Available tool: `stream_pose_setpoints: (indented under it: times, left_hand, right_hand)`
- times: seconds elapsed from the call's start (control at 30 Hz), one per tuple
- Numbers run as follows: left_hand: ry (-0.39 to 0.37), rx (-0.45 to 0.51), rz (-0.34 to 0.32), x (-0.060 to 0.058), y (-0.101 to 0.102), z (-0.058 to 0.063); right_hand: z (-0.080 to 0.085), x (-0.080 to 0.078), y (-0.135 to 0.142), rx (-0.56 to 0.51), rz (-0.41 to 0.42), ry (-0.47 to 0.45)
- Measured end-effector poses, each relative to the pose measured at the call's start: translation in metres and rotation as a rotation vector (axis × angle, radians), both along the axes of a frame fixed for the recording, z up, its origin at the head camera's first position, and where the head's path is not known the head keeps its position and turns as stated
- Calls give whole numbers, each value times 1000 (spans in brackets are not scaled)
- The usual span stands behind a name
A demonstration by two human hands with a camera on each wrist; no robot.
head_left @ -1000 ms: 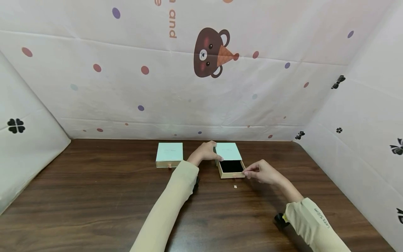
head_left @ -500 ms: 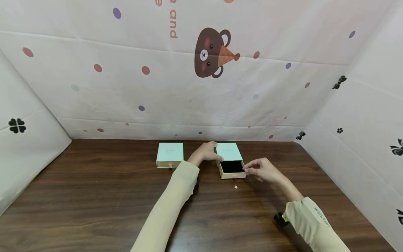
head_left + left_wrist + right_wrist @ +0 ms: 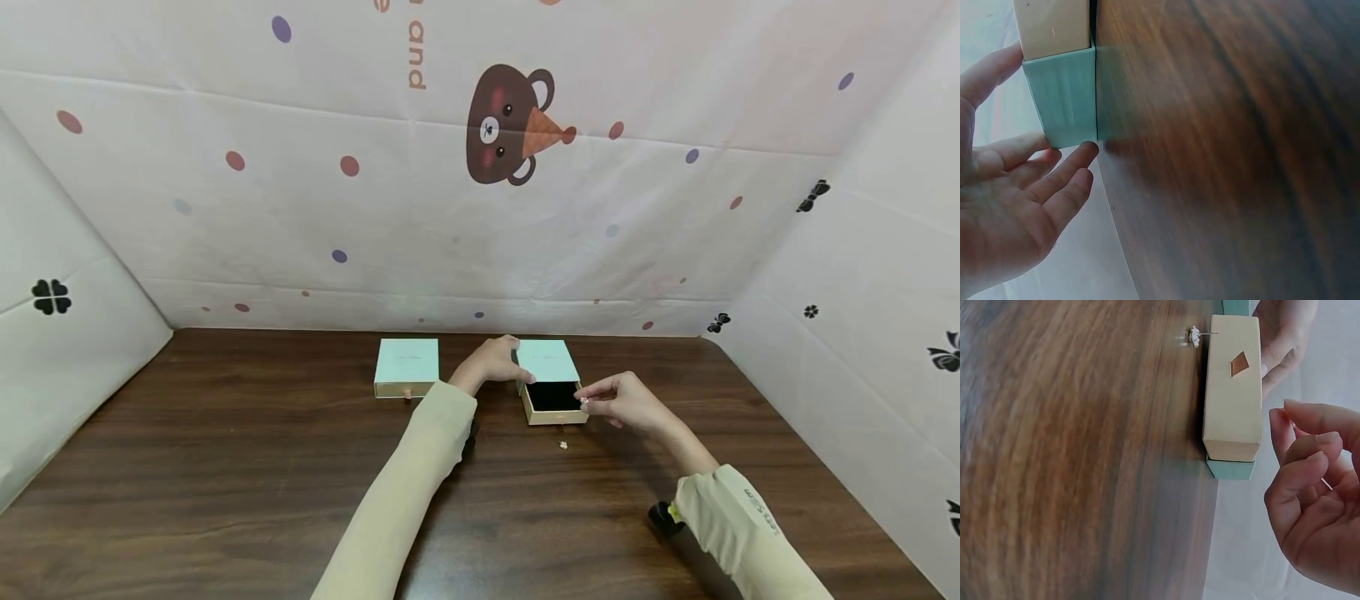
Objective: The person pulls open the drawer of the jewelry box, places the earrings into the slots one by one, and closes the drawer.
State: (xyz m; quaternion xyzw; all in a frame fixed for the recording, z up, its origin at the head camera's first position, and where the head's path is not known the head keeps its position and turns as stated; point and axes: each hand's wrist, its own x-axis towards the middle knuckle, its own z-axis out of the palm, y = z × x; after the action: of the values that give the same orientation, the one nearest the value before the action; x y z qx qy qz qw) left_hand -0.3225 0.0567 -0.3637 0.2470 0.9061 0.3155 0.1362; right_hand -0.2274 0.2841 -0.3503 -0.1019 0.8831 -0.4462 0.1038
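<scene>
A mint-green jewelry box (image 3: pixel 545 361) has its cream drawer (image 3: pixel 557 418) pulled partway out, showing a black lining. My left hand (image 3: pixel 492 360) grips the sleeve of this box; in the left wrist view its thumb lies along the top near the drawer and its fingers reach the back end. Between thumb and forefinger my right hand (image 3: pixel 626 402) pinches a small pinkish stud earring (image 3: pixel 584 401), right at the drawer's right edge. On the table in front of the drawer lies another stud earring (image 3: pixel 1194 336), with a sparkling flower-like head and a thin post.
A second mint-green jewelry box (image 3: pixel 407 360), its drawer pushed in, stands left of my left hand. Both boxes are near the far edge of the brown wooden table (image 3: pixel 225 467). White printed sheets (image 3: pixel 375 208) rise behind and at both sides.
My right hand has risen a little and turned, and the earring now shows at its fingertips beside the drawer. The left hand keeps its grip on the box.
</scene>
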Motion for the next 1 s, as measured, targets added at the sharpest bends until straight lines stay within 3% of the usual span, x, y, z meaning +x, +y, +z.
stream_pose_setpoints:
  times: [0.5,0.73,1.0]
  left_hand:
    - [7,-15,8,1,1,1]
    - [1,-15,9,1,1,2]
    - [5,-19,10,0,2,1]
  right_hand:
    - [3,-2,-9,44,-44,41]
    - [-4,-11,-8,47,-67,39]
    - [-8,-15,-8,-12,-102,22]
